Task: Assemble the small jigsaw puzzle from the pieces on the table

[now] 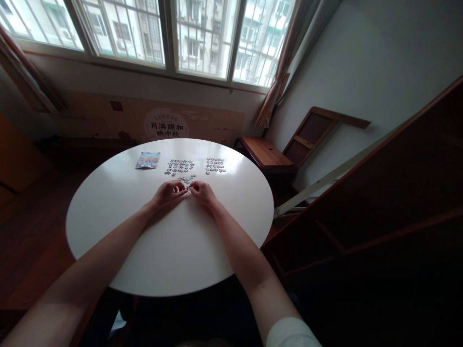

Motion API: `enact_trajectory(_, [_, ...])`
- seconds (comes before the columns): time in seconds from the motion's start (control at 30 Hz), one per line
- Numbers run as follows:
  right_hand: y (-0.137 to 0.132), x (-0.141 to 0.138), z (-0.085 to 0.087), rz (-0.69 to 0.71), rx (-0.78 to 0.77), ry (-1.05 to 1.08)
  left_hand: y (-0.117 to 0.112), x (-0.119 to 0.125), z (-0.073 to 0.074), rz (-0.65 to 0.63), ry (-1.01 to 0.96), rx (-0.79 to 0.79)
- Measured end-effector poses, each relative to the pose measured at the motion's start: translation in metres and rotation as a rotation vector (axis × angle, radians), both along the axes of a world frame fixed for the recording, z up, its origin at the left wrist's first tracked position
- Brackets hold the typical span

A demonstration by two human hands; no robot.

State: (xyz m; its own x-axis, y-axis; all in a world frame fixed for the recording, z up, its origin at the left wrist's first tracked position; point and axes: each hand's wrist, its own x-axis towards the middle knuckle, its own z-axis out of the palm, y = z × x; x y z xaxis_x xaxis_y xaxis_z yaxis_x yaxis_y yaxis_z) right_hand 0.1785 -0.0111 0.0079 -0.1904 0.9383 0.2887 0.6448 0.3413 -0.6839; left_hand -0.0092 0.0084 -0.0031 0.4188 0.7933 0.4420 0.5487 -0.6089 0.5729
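Observation:
My left hand [170, 194] and my right hand [203, 193] meet near the middle of the white round table [162, 260]. Between their fingertips is a small puzzle piece [187, 188], pinched from both sides; its picture is too small to make out. Just beyond my fingers lies a small cluster of puzzle pieces [186, 179], partly hidden by the hands. Farther back is a looser group of puzzle pieces [181, 166]. To its right, more puzzle pieces [215, 165] are laid out in rows.
A colourful picture packet [147, 160] lies flat at the table's back left. Beyond the table's right edge stand a wooden bench [265, 152] and a folded wooden frame [311, 132] against the wall. Barred windows [202, 38] run along the back.

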Motion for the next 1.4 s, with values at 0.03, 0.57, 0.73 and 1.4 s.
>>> enact_trajectory(0.03, [-0.0001, 0.0000, 0.0002, 0.001, 0.001, -0.001, -0.0002, 0.0000, 0.0001, 0.001, 0.000, -0.002])
enact_trajectory(0.57, [0.0001, -0.0003, 0.0009, 0.012, 0.016, -0.003, 0.0020, -0.0028, -0.0041, 0.034, 0.052, 0.009])
enact_trajectory(0.73, [0.0011, 0.0000, -0.0011, 0.014, 0.024, -0.001, 0.0020, -0.0028, -0.0036, 0.015, 0.043, 0.021])
enact_trajectory(1.4, [0.0021, 0.0002, -0.0021, 0.015, 0.025, -0.004, 0.0049, -0.0029, -0.0067, -0.024, 0.018, 0.020])
